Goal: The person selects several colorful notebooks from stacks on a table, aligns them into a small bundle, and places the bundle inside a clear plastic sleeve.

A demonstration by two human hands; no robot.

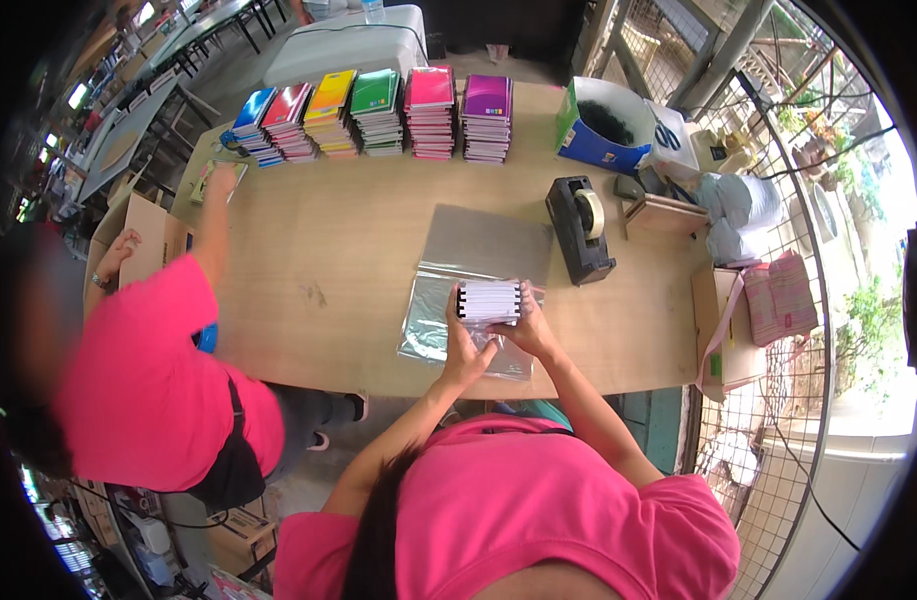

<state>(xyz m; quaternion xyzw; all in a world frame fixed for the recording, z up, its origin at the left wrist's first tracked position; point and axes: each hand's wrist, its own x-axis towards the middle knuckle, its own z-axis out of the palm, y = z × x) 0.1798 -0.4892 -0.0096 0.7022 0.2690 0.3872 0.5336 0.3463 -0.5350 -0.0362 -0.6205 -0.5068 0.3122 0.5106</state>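
The fingers of the left hand and the right hand are partly closed, spread to the width of a white-edged stack gripped between them at its two ends. The stack is over clear plastic bags near the worktop's front edge; whether it touches them is hard to tell. Uneven pressure from the two hands could make the middle layers slip or fan out, since only the ends are held. The thin plastic looks slick and could slide or crumple if the stack or a thumb drags on it.

Just beyond, to the right, a black tape dispenser stands close enough that a bag's edge could snag on it. Farther across the worktop, tall piles of notebooks could topple if knocked, the nearest risk being a co-worker's arm reaching beside the leftmost pile.
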